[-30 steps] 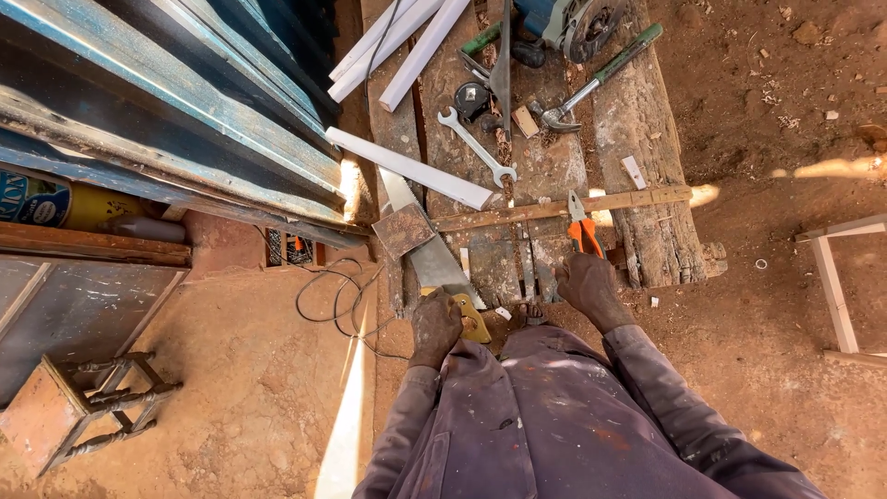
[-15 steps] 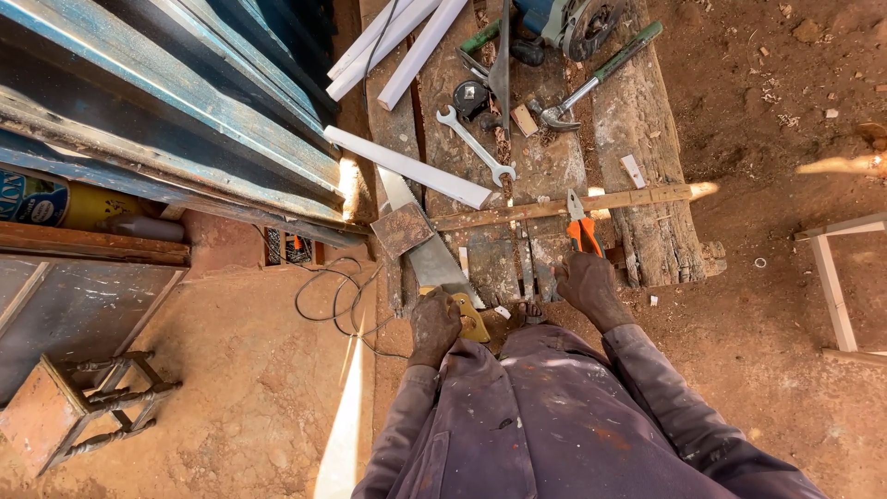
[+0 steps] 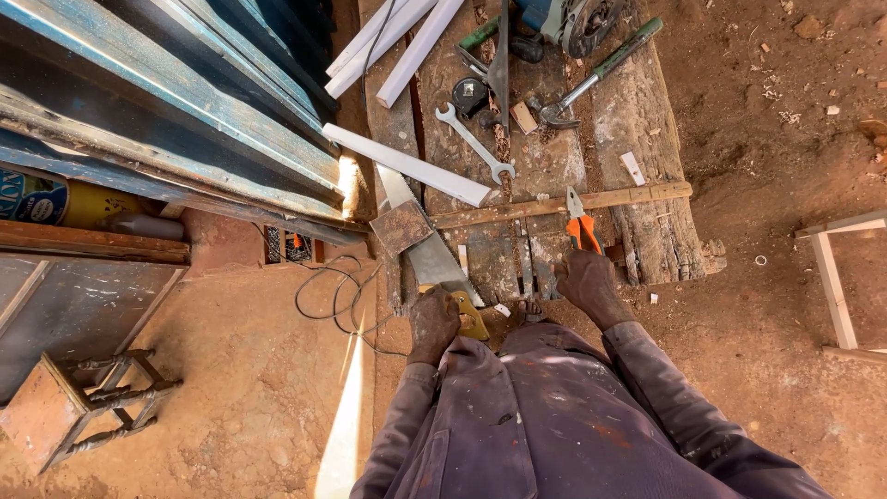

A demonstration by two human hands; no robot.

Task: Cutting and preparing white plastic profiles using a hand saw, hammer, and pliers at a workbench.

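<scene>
- You're standing over a rough wooden bench [image 3: 647, 185] on red dirt, with corrugated metal sheets [image 3: 166, 120] leaning along your left.
- A long wooden stick [image 3: 564, 203] is lying straight across the bench, sitting between your hands and the tools farther up.
- Beyond that stick you're looking at one spanner [image 3: 474, 141], one hammer [image 3: 596, 79] with a green grip, a power tool [image 3: 573, 18] at the top edge, and three white strips [image 3: 407, 164], one lying just above the stick and two up near the top.
- A rusty square plate [image 3: 401, 226] is resting on the saw blade, and a dark cable [image 3: 328, 286] is looping over the ground to the left of it.
- One small wooden stool [image 3: 83, 407] is lying tipped at lower left; a pale wooden frame [image 3: 836, 277] is showing at the right edge.
- Your left hand [image 3: 432, 319] is curling tight around the yellow handle of a handsaw [image 3: 434, 259]; its grey blade is running up and away across the bench's near left part.
- Your right hand [image 3: 584, 282] is closing over the orange handles of one pair of pliers [image 3: 580, 226], its steel nose pointing away and lying just over the stick, at the bench's near middle.
</scene>
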